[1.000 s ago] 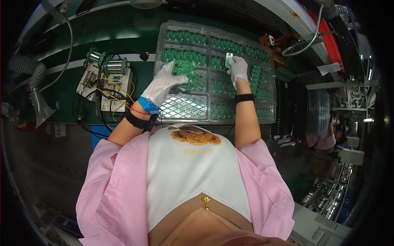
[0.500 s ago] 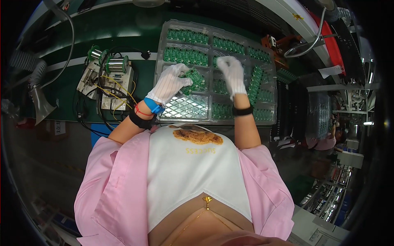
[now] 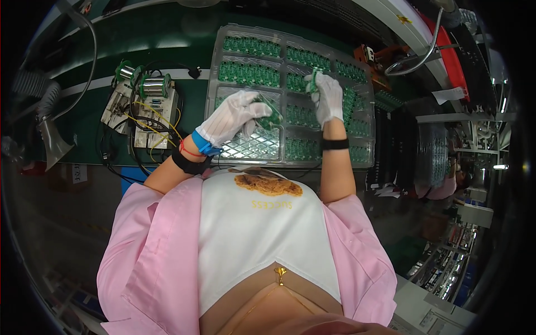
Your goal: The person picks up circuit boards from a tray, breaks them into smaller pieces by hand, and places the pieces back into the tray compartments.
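Note:
My left hand (image 3: 233, 118), in a white striped glove, is closed around green circuit boards (image 3: 272, 115), held tilted over the tray's near-left part. How many boards it grips is hard to make out. In my right hand (image 3: 329, 99), also gloved, a small green circuit board (image 3: 315, 80) stands pinched between thumb and fingers above the middle of the tray. Beneath both hands lies a clear plastic tray (image 3: 290, 163) with several compartments. Rows of green boards (image 3: 250, 73) fill most of them. Through the bare near-left compartment (image 3: 251, 148) a diamond pattern shows.
Left of the tray stands a soldering fixture (image 3: 159, 120) with solder wire spools (image 3: 154, 86) and loose cables. A flexible fume hose (image 3: 50, 123) hangs at the far left. Dark stacked trays (image 3: 385, 145) are on the right, and an orange box (image 3: 365, 54) sits behind.
My right hand, blurred before, has shifted slightly right and a circuit board now shows upright in its fingers. The left hand has turned and tilted its boards, moving slightly nearer to me.

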`<act>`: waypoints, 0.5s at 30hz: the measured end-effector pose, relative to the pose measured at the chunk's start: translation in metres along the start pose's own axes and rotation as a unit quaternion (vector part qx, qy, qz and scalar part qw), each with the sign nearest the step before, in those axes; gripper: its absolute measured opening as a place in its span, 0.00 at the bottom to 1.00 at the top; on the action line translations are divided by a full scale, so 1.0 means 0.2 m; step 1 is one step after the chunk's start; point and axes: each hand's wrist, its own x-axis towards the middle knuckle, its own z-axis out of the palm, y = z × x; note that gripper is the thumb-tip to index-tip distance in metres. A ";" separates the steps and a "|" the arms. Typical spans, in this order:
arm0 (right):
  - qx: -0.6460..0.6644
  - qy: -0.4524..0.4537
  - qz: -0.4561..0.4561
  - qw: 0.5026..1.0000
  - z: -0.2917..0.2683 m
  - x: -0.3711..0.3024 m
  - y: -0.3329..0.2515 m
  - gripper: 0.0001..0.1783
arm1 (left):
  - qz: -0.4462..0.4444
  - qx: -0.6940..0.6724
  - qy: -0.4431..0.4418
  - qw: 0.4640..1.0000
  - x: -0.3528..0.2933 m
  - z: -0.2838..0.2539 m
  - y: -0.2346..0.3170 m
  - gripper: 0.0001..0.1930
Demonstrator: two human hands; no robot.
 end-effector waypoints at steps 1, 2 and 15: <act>-0.158 0.048 -0.053 0.985 -0.09 0.09 0.05 0.09 | -0.030 -0.016 0.025 0.999 0.01 -0.01 0.00 0.10; -0.157 0.049 -0.054 0.985 -0.14 0.19 0.12 0.09 | -0.060 -0.030 0.051 0.996 0.01 -0.01 0.01 0.10; -0.426 0.215 -0.140 0.868 0.01 0.14 0.12 0.22 | -0.045 -0.007 0.197 0.979 0.05 0.04 -0.13 0.19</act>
